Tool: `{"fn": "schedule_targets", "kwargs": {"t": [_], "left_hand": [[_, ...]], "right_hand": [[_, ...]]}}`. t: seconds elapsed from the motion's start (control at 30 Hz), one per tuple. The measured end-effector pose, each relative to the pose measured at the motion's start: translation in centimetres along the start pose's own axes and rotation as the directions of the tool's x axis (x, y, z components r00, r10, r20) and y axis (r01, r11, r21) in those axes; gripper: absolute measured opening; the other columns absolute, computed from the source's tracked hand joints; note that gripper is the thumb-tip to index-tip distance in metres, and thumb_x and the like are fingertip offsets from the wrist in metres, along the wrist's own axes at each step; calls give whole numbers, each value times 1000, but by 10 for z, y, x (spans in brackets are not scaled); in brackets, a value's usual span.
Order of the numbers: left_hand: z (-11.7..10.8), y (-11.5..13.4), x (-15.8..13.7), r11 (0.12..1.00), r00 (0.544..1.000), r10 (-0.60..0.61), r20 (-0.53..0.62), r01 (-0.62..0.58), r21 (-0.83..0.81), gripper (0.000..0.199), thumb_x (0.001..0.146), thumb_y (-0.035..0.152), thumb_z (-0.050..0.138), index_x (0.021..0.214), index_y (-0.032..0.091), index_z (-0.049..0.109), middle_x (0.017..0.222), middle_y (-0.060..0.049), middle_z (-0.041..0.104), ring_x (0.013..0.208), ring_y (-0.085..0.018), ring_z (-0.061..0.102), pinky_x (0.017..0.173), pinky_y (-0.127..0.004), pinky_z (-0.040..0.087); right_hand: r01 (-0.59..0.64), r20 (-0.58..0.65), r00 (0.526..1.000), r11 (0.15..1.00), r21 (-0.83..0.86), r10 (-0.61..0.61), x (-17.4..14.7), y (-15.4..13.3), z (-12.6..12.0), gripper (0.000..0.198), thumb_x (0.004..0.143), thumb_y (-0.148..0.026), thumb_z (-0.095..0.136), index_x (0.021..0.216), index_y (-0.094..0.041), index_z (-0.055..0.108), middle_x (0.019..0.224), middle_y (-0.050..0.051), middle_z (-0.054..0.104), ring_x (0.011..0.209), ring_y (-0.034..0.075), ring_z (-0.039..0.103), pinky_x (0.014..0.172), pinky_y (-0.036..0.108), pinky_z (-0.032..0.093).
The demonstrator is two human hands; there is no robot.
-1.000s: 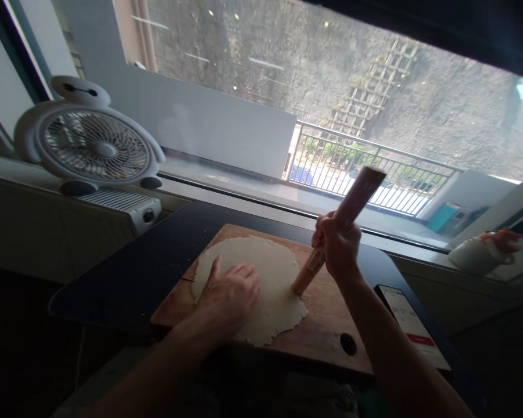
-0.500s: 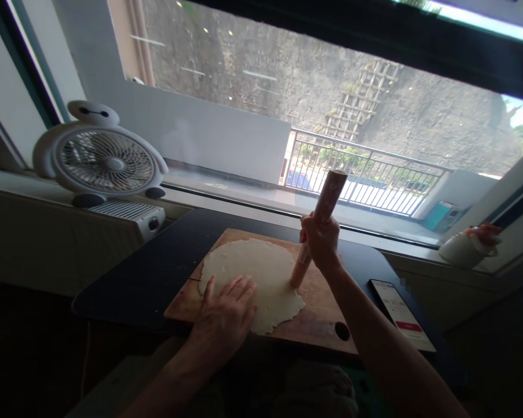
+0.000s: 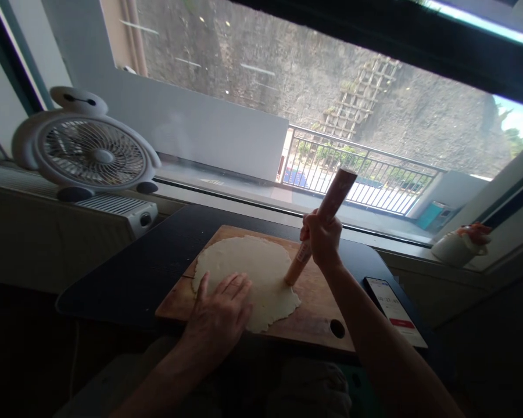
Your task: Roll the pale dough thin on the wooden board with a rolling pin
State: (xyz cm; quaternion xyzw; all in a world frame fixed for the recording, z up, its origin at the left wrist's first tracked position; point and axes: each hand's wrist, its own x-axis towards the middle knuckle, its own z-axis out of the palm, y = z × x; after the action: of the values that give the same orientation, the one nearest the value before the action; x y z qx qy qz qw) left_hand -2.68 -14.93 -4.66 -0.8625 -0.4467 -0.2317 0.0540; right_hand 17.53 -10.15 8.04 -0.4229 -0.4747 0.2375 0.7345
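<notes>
A broad sheet of rolled dough (image 3: 261, 270), pale and ragged at the rim, lies on a wooden cutting board (image 3: 310, 322). My left hand (image 3: 222, 307) rests flat on the dough's near left part, thumb spread from the fingers. In my right hand (image 3: 325, 235) is a rolling pin (image 3: 337, 188), gripped round its middle. It stands tilted, its top leaning right and away, and its lower end is at the dough's right edge. Whether that end presses on the dough or the board I cannot tell.
The board lies on a dark table (image 3: 126, 273). A phone (image 3: 394, 310) showing a timer lies right of the board. Beyond the table, a white fan (image 3: 100, 154) stands on a heater (image 3: 133, 219) at left, and a pale pot (image 3: 457, 248) sits on the sill at right.
The rolling pin leans further to the right at its top. Both hands keep their holds. The whole view has shifted slightly, so most things appear a little further left.
</notes>
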Motion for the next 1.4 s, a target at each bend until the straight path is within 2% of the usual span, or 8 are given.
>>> {"fn": "schedule_targets", "kwargs": {"t": [0.2,0.33,0.53,0.67,0.8,1.03,1.2,1.4], "left_hand": [[2,1,0,1000,1000,-2,-8,2,1,38,91,30,40,125,22,54,134,-7,54,124,-25,47,110,-59,4],[5,0,-1,1000,1000,0,-13,0,11,38,91,30,39,125,22,54,135,-7,52,126,-25,45,110,-59,4],[0,5,0,1000,1000,-11,-12,11,12,39,90,30,39,125,21,55,135,-10,52,126,-28,45,108,-62,6],[-6,36,10,996,999,48,5,-48,-71,39,92,29,37,127,21,53,138,-9,49,130,-26,40,111,-58,5],[3,61,23,970,987,142,72,-125,-208,40,94,32,34,131,25,47,137,-5,51,129,-22,41,111,-58,10],[18,57,25,964,987,143,72,-122,-238,41,95,34,32,134,25,44,139,-5,48,132,-22,36,111,-57,8],[16,58,22,966,987,150,65,-132,-224,41,95,34,34,134,25,44,139,-5,48,132,-22,36,112,-54,11],[13,60,21,972,994,107,-7,-106,-212,38,90,29,42,126,19,53,130,-8,55,122,-23,46,112,-47,22]], "right_hand": [[-50,1,999,998,-32,50,-24,-18,-23,16,64,-16,57,55,-20,45,40,-8,46,34,8,42,36,21,38],[-50,-19,999,997,-64,49,-35,-18,-33,13,66,-17,58,60,-20,47,43,-8,47,35,8,44,36,21,38],[-16,-36,999,995,-95,13,-28,-7,-26,12,67,-19,58,62,-21,47,43,-8,47,36,9,45,36,21,38],[-26,-35,999,990,-135,22,-27,-10,-19,14,66,-19,58,62,-21,45,41,-9,45,34,9,44,35,21,37],[-25,-18,1000,987,-157,22,-30,-14,-19,16,66,-17,58,60,-21,44,40,-9,44,33,9,43,35,21,37],[-21,-113,994,992,-128,7,-13,-6,-17,15,63,-16,57,61,-22,43,38,-11,43,32,9,42,33,21,36],[-3,-65,998,998,-57,0,2,-9,-20,15,63,-17,56,59,-22,43,39,-10,44,32,8,43,33,21,37],[-10,-15,1000,999,-35,9,-10,-8,-17,16,62,-16,57,59,-22,43,39,-10,43,32,8,41,34,21,36]]}}
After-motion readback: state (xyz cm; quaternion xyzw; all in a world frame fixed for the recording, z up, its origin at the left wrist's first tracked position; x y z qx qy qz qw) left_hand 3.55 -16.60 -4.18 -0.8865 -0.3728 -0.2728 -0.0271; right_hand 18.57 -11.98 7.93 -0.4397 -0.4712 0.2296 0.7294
